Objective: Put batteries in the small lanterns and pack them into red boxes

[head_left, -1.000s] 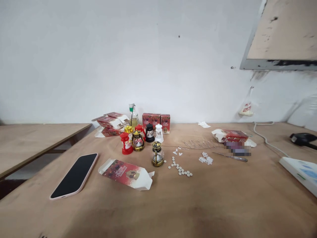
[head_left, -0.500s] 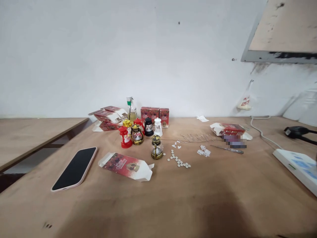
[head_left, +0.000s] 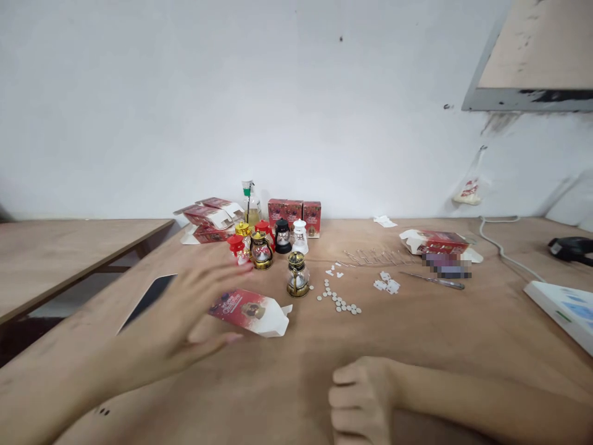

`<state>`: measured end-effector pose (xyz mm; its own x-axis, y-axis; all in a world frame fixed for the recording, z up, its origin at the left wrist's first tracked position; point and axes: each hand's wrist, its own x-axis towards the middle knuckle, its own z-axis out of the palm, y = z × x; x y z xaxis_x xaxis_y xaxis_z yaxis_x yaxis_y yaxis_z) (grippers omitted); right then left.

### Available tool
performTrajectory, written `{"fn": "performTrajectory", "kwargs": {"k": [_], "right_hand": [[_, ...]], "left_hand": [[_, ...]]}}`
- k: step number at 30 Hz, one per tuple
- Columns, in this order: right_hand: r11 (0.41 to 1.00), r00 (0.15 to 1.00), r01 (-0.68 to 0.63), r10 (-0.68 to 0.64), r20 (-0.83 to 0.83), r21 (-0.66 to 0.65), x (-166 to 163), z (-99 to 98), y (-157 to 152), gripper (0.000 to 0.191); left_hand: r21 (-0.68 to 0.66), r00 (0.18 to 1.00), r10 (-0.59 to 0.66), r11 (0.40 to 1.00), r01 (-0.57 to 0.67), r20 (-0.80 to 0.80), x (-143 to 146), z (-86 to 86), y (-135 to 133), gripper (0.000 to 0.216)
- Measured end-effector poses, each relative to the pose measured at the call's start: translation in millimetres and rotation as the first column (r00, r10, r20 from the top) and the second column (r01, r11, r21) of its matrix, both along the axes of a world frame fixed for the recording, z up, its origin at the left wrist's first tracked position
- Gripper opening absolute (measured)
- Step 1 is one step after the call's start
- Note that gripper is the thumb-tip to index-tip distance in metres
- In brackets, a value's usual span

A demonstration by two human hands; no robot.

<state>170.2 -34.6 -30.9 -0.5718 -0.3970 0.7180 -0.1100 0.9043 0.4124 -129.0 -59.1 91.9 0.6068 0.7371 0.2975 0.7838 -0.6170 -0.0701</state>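
Observation:
My left hand (head_left: 185,312) is open and somewhat blurred, with fingers stretched forward over the left end of a flattened red gift box (head_left: 250,309). I cannot tell whether it touches the box. Partly behind that hand lies a phone (head_left: 147,301). My right hand (head_left: 361,395) is curled into a fist low in the middle; nothing shows in it, though its palm is hidden. Beyond the box a bronze mini lantern (head_left: 297,276) stands upright. Left and behind it are more lanterns: bronze (head_left: 262,252), red (head_left: 237,247), black (head_left: 282,237) and white (head_left: 299,237).
Small round button cells (head_left: 340,304) and white plastic pieces (head_left: 386,283) lie right of the lantern, with wire handles (head_left: 373,258) behind. A screwdriver (head_left: 435,281) lies farther right. Red boxes (head_left: 312,219) and a bottle (head_left: 251,210) stand near the wall. A white device (head_left: 563,309) is at right.
Both my hands have come into view: the left reaching in over the red box, the right as a fist from the right. The view has shifted slightly; the objects keep their places.

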Motion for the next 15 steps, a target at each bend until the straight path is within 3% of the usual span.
{"fn": "performTrajectory", "kwargs": {"k": [2, 4, 9, 12, 15], "right_hand": [[0.995, 0.995, 0.074, -0.078, -0.065, -0.062, -10.0, 4.1, 9.6, 0.037], [0.962, 0.968, 0.235, -0.244, -0.052, -0.138, -12.8, 6.9, 15.1, 0.028], [0.771, 0.843, 0.53, -0.524, 0.12, -0.352, -9.2, 6.7, 20.6, 0.011], [0.649, 0.767, 0.633, -0.6, 0.229, -0.422, -8.5, 4.9, 23.2, 0.019], [0.567, 0.726, 0.677, -0.618, 0.3, -0.47, -7.2, 4.1, 25.7, 0.027]], "left_hand": [[-0.054, 0.996, -0.067, 0.997, 0.063, -0.065, 13.0, -10.7, 18.7, 0.063], [-0.137, 0.989, -0.09, 0.988, 0.074, -0.115, 23.4, -22.1, 32.0, 0.066], [-0.229, 0.996, -0.053, 0.973, 0.037, -0.068, 36.1, -41.6, 51.5, 0.062], [-0.123, 0.996, -0.093, 0.988, 0.092, -0.004, 41.6, -53.3, 58.4, 0.053], [0.142, 0.977, -0.207, 0.97, 0.199, 0.045, 49.3, -67.0, 59.2, 0.048]]}}
